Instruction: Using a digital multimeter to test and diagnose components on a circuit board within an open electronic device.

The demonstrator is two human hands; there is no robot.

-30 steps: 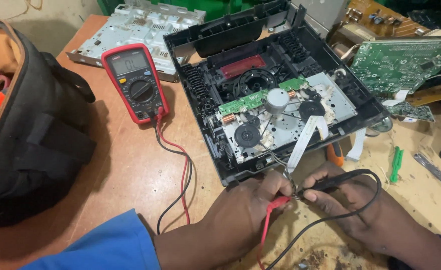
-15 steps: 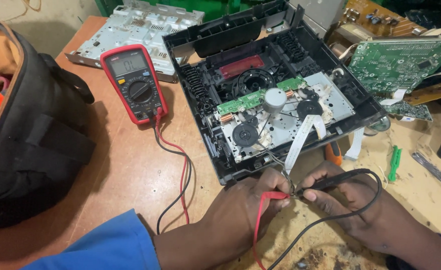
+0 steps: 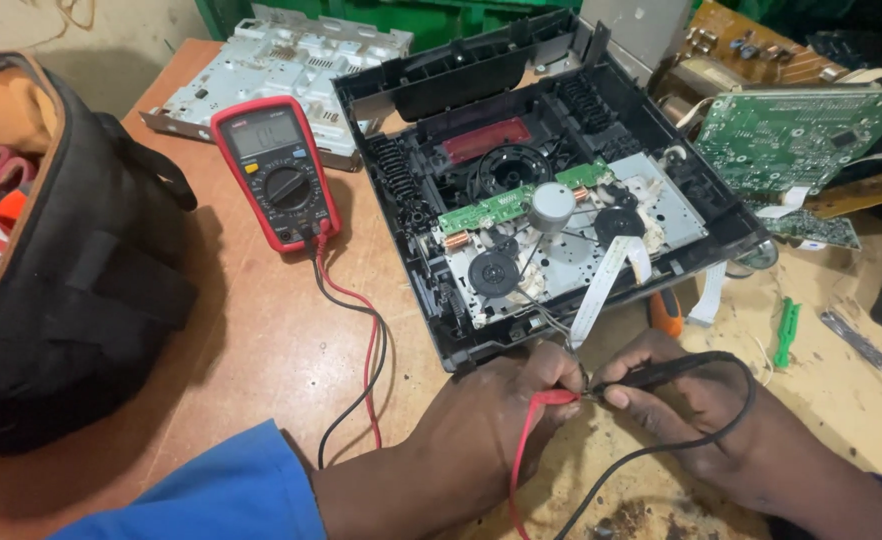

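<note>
My left hand (image 3: 506,415) pinches a red test probe (image 3: 551,398) at the near edge of an opened black disc player chassis (image 3: 551,200). My right hand (image 3: 691,400) grips a black test probe (image 3: 661,372), its tip meeting the red one at thin wires coming out of the chassis front. Red and black leads (image 3: 366,350) run across the wooden table to a red multimeter (image 3: 274,172) lying at the chassis's left. Inside the chassis sit a green circuit strip, a grey metal deck, black wheels and a white ribbon cable (image 3: 601,290).
A black open tool bag (image 3: 71,270) fills the left side. A grey metal cover plate (image 3: 281,65) lies at the back. Green circuit boards (image 3: 791,130) stand at the right. An orange-handled tool (image 3: 666,310), a green tool (image 3: 787,330) and a metal piece (image 3: 856,340) lie right of the chassis.
Both hands stay at the chassis front with the probes. The probe tips have shifted slightly closer together; the camera has moved a little.
</note>
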